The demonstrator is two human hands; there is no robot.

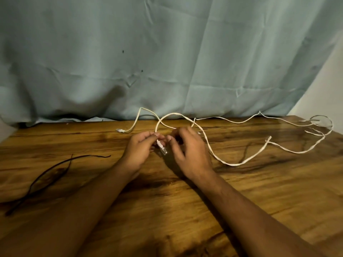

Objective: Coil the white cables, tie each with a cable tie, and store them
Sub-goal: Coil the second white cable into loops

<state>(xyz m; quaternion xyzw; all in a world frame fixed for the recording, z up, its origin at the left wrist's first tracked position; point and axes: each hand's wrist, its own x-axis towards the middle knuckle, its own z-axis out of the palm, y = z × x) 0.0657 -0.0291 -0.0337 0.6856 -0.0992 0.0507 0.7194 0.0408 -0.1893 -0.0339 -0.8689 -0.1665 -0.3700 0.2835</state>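
A white cable lies in loose bends across the wooden table, rising in one loop above my hands. My left hand pinches the cable just behind its clear plug, which points down toward the table. Close beside it, my right hand has its fingers curled round the cable where the loop comes back down. Another white cable trails along the back edge to a tangle at the far right, and one plug end rests at the back left. Black cable ties lie at the left.
A pale blue-green cloth hangs behind the table and drapes onto its back edge. The table's right edge runs diagonally at the far right, with a light wall behind it.
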